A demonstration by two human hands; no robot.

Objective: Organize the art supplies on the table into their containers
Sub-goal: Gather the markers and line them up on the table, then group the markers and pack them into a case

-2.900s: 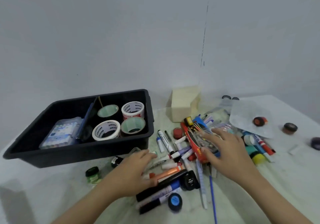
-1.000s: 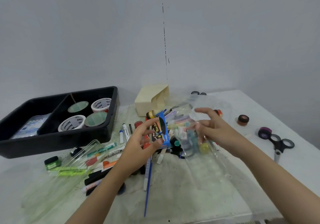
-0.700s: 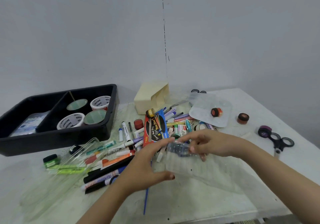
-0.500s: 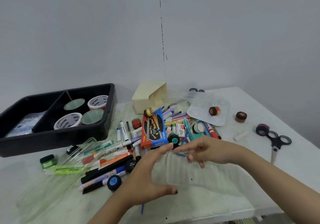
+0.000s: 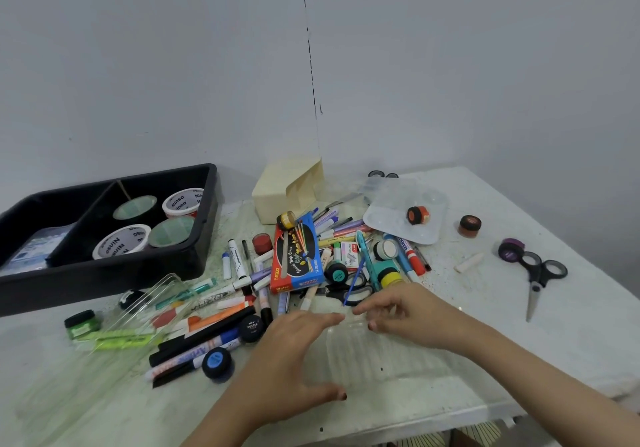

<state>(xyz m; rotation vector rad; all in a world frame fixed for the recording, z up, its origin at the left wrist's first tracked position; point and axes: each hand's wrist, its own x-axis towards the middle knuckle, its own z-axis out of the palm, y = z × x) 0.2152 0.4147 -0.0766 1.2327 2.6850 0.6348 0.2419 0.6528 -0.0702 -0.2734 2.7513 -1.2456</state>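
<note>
The right hand pinches the far rim of the clear case. The left hand is spread, with fingers and thumb bracing the case's left end. The case lies flat on the tabletop, its long axis running left to right between the hands. The markers lie just beyond and to the left, nearer the left hand. The tabletop's near edge is close, and the open room is to the near left.

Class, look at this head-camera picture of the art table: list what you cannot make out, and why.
Head view: clear plastic case between left hand and right hand: see-through, contents unclear.
Packet in black tray: cut by left edge, print blurred.
Black scissors in pile: half under teal-lidded pot and blue brush.
Dark rings behind palette: too small.
</note>
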